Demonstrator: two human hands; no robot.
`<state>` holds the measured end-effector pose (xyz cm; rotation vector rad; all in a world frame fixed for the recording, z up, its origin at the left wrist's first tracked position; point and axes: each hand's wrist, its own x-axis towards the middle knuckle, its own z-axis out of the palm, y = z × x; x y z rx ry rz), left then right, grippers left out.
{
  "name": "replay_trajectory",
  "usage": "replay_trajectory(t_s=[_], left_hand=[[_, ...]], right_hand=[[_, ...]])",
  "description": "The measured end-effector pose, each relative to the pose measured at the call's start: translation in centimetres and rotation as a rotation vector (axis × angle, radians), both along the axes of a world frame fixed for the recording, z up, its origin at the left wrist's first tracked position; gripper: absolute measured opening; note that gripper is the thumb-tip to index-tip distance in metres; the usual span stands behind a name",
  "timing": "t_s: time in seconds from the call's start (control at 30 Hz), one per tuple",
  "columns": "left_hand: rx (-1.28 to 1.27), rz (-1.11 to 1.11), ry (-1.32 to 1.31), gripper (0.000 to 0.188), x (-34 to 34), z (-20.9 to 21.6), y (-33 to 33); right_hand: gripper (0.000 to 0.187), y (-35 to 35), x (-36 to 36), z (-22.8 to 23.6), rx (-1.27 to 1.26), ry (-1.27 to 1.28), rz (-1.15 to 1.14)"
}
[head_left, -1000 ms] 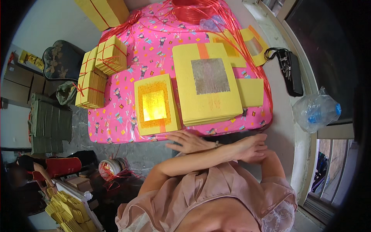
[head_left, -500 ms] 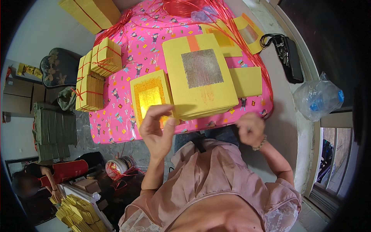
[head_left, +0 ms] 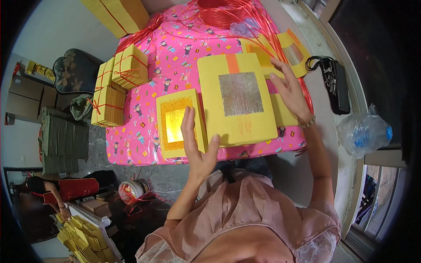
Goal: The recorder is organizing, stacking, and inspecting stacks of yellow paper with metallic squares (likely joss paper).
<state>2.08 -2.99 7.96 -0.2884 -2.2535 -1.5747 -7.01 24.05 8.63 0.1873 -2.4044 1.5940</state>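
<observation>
A large stack of yellow paper sheets lies on the pink patterned tablecloth, its top sheet bearing a silver square and an orange strip. My left hand is at the stack's near left corner, thumb and fingers apart. It holds nothing, and whether the thumb touches the paper I cannot tell. Beside the stack's right edge, my right hand is raised with fingers spread, also holding nothing. To the left lies a smaller yellow stack with a gold foil square. A plain yellow stack sits partly under my right hand.
Bundles of yellow paper tied with red string stand at the table's left. Red plastic cord trails along the back and right. A black pouch with keys and a clear bag lie right. Another person works at lower left.
My right hand has moved up and forward from the table's near edge to the large stack's right side, its fingers opening. My left hand has shifted right, towards the stack's corner.
</observation>
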Motion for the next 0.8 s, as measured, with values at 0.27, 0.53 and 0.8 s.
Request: replay_trajectory(t_s=[0.27, 0.53, 0.8], left_hand=[[-0.469, -0.408, 0.09, 0.058, -3.2, 5.5, 0.9], [-0.626, -0.579, -0.075, 0.068, -5.8, 4.7, 3.5], [-0.779, -0.565, -0.137, 0.068, -5.7, 3.7, 3.5]], right_hand=[[0.047, -0.3, -9.7, 1.3, 0.372, 0.036, 0.313], [0.045, -0.5, -12.1, 1.9, 0.362, -0.229, 0.575], [0.028, -1.6, -11.2, 2.6, 0.195, -0.232, 0.555]])
